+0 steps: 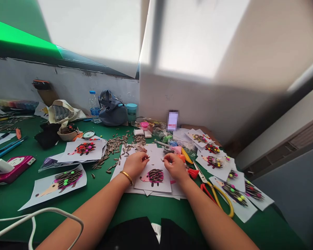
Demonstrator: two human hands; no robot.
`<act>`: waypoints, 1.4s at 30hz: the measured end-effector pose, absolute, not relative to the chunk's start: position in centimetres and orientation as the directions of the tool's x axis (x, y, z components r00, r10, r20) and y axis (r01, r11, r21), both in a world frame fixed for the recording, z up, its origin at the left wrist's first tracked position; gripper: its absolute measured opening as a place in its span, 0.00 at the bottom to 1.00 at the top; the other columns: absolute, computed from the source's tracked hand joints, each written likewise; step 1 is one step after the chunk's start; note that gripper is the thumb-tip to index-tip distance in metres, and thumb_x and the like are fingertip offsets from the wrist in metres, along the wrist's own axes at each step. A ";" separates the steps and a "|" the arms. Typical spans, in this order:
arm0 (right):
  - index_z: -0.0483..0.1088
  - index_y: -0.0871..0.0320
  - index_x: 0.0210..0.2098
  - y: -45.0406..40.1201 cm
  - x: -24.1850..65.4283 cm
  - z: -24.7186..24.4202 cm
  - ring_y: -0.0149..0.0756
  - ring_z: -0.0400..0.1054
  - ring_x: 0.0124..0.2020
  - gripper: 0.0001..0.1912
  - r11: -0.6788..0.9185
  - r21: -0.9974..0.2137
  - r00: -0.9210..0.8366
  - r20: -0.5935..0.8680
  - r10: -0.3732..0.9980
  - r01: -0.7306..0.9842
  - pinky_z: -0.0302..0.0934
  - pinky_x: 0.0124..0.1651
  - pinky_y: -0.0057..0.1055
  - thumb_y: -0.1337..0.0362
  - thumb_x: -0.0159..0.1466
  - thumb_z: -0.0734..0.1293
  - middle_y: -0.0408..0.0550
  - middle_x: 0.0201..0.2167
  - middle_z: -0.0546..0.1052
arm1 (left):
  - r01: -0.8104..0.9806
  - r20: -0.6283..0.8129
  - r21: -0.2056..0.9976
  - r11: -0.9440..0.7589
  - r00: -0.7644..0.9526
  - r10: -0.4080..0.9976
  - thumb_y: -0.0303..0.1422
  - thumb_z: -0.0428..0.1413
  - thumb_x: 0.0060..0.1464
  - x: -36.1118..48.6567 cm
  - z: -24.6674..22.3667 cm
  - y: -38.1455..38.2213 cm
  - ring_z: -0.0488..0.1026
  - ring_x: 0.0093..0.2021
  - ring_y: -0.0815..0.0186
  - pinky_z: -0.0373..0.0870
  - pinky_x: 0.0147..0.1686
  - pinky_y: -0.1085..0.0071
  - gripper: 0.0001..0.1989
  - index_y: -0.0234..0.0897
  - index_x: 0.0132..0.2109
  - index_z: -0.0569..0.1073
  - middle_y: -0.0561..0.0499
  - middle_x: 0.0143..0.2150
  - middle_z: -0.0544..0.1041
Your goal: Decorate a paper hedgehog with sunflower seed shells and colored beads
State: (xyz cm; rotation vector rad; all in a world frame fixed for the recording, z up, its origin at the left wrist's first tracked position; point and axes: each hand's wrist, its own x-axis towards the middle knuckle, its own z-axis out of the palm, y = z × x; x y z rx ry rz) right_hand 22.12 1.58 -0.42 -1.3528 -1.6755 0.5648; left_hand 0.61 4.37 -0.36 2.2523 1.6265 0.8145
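A white paper with a hedgehog picture [152,177] lies in front of me, its purple body covered with striped sunflower seeds. My left hand [137,163], with a gold bangle at the wrist, is above the paper's upper left; its fingertips pinch a small dark seed [147,158]. Over the upper right side, my right hand [175,166] has thumb and forefinger pressed together at a tiny dark thing, too small to name. More papers lie beneath the picture. Loose seeds [116,144] are spread to the left of the papers.
Yellow-handled scissors [219,194] lie right of my right forearm. Finished-looking hedgehog pictures [216,163] overlap at the right; others [61,182] lie left. A phone [173,120], blue bag [113,111], bottle [94,109] and cup [131,113] stand at the back. A white cable [54,210] curves at front left.
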 end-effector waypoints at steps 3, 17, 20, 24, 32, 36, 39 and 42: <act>0.69 0.54 0.30 1.5 22.1 -0.4 0.37 0.69 0.31 0.04 0.272 -0.804 -0.012 0.313 0.950 0.529 0.61 0.35 0.32 0.64 0.57 0.63 0.43 0.29 0.76 | 0.828 0.305 0.425 -0.366 0.250 0.919 0.31 0.57 0.51 0.3 -0.5 4.5 0.74 0.38 0.59 0.67 0.38 0.66 0.08 0.40 0.39 0.78 0.48 0.36 0.79; 0.66 0.56 0.30 1.3 20.8 -0.6 0.35 0.70 0.30 0.07 0.240 -0.966 -0.140 0.227 0.964 0.091 0.65 0.36 0.32 0.59 0.57 0.66 0.43 0.26 0.75 | 0.596 0.457 0.514 -0.617 0.419 0.785 0.35 0.55 0.58 3.0 1.1 2.6 0.70 0.41 0.63 0.64 0.43 0.66 0.07 0.39 0.35 0.76 0.49 0.37 0.75; 0.67 0.56 0.30 1.3 21.0 -0.5 0.33 0.68 0.30 0.07 0.270 -0.954 -0.145 0.251 0.957 0.128 0.63 0.35 0.31 0.59 0.58 0.67 0.42 0.26 0.73 | 0.539 0.436 0.579 -0.612 0.429 0.791 0.32 0.51 0.60 3.1 0.9 2.6 0.69 0.39 0.64 0.65 0.41 0.67 0.08 0.37 0.35 0.73 0.49 0.35 0.74; 0.68 0.56 0.30 1.2 21.2 -0.5 0.33 0.66 0.30 0.08 0.287 -0.949 -0.144 0.268 0.953 0.131 0.62 0.35 0.30 0.59 0.58 0.67 0.42 0.27 0.72 | 0.487 0.417 0.655 -0.578 0.405 0.814 0.33 0.50 0.59 3.0 0.7 2.7 0.68 0.38 0.64 0.66 0.41 0.67 0.07 0.37 0.35 0.71 0.50 0.35 0.72; 0.71 0.56 0.32 1.0 21.1 -0.4 0.34 0.66 0.31 0.08 0.344 -0.905 -0.138 0.318 0.938 0.252 0.61 0.35 0.30 0.58 0.59 0.67 0.43 0.29 0.73 | 0.438 0.412 0.685 -0.582 0.425 0.806 0.33 0.51 0.59 3.2 0.8 2.6 0.68 0.37 0.65 0.66 0.40 0.68 0.09 0.37 0.31 0.71 0.50 0.33 0.72; 0.74 0.55 0.32 0.7 21.4 0.2 0.36 0.67 0.34 0.06 0.499 -0.793 -0.180 0.466 0.866 0.350 0.62 0.39 0.32 0.60 0.60 0.67 0.45 0.30 0.74 | 0.423 0.388 0.699 -0.576 0.452 0.803 0.35 0.50 0.59 3.2 0.6 2.7 0.68 0.35 0.65 0.66 0.38 0.69 0.11 0.37 0.31 0.70 0.51 0.31 0.71; 0.74 0.54 0.31 0.5 21.7 0.7 0.37 0.68 0.34 0.06 0.552 -0.742 -0.230 0.502 0.834 0.380 0.63 0.40 0.34 0.61 0.62 0.66 0.46 0.30 0.74 | 0.405 0.390 0.708 -0.578 0.457 0.799 0.35 0.50 0.59 3.1 0.3 2.8 0.68 0.36 0.66 0.66 0.39 0.69 0.11 0.37 0.31 0.71 0.51 0.32 0.72; 0.75 0.54 0.32 0.4 21.9 0.9 0.38 0.68 0.34 0.06 0.546 -0.727 -0.235 0.494 0.837 0.417 0.63 0.40 0.35 0.62 0.62 0.66 0.46 0.30 0.74 | 0.397 0.388 0.721 -0.568 0.448 0.806 0.35 0.50 0.60 3.1 -0.1 3.0 0.69 0.36 0.66 0.66 0.40 0.68 0.11 0.37 0.33 0.72 0.51 0.33 0.73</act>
